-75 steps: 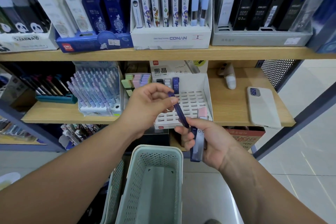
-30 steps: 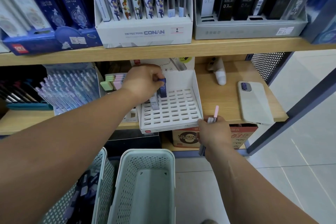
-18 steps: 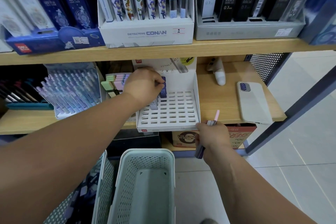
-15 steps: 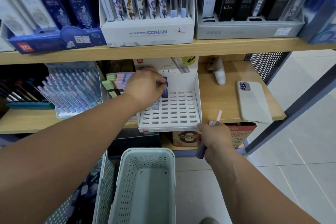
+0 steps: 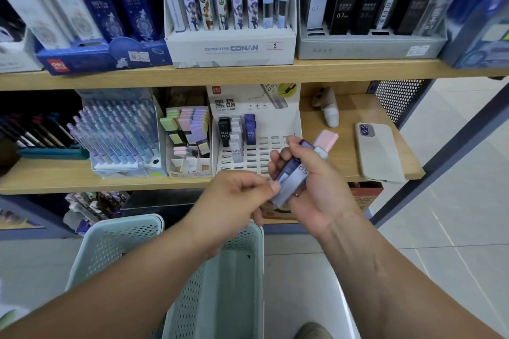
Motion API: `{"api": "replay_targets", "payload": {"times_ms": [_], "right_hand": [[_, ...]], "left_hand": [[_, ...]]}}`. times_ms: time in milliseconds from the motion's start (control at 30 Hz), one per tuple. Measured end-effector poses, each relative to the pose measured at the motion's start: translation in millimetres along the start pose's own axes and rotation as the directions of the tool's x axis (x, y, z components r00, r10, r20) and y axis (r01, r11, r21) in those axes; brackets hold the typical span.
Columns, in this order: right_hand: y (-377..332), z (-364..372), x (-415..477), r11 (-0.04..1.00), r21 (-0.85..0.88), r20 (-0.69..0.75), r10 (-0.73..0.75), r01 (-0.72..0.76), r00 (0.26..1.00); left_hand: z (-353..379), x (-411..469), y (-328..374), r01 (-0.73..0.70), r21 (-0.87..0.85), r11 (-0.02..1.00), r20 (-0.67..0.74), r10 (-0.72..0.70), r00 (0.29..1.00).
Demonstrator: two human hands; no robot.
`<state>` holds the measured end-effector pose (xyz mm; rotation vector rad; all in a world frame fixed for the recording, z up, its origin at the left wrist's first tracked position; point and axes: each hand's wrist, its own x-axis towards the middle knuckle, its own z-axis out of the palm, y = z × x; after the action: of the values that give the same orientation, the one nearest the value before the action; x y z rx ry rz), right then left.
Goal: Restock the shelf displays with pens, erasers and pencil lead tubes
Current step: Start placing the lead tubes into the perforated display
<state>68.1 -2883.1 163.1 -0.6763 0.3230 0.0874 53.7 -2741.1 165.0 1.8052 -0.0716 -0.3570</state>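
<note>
Here, a bundle of pencil lead tubes (image 5: 293,175) lies in the right grip (image 5: 323,192), fingers curled round it, in front of the lower shelf (image 5: 49,175). The left grip (image 5: 231,201) pinches the lower end of one purple tube (image 5: 287,170) in that bundle. Just behind, the white slotted display box (image 5: 275,118) on the shelf carries three upright tubes (image 5: 236,143) at its back left. A phone (image 5: 380,154) lies on the shelf to the right. A pale green basket (image 5: 110,250) stands below both hands.
</note>
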Motion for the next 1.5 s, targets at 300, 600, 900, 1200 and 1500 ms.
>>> {"api": "replay_targets", "payload": {"times_ms": [300, 600, 900, 1200, 1500], "right_hand": [[5, -2, -6, 0.957, -0.284, 0.004, 0.057, -0.054, 0.998], [0, -7, -4, 0.888, -0.459, -0.103, -0.031, -0.020, 0.994], [4, -14, -1, 0.767, -0.638, -0.070, -0.138, 0.062, 0.988], [4, -20, 1, 0.701, -0.698, 0.020, -0.190, 0.149, 0.982], [2, -19, 1, 0.849, -0.526, -0.007, -0.057, 0.045, 0.998]], "left_hand": [[11, -6, -4, -0.004, -0.170, 0.985, -0.170, -0.025, 0.985], [5, -5, -18, -0.286, 0.402, 0.870, -0.246, 0.403, 0.882], [12, -4, -21, -0.278, 0.348, 0.895, -0.108, 0.333, 0.937], [10, 20, -9, -0.045, -0.226, 0.973, -0.111, 0.020, 0.994], [-6, 40, -5, -0.125, -0.085, 0.989, -0.026, 0.123, 0.992]]}}
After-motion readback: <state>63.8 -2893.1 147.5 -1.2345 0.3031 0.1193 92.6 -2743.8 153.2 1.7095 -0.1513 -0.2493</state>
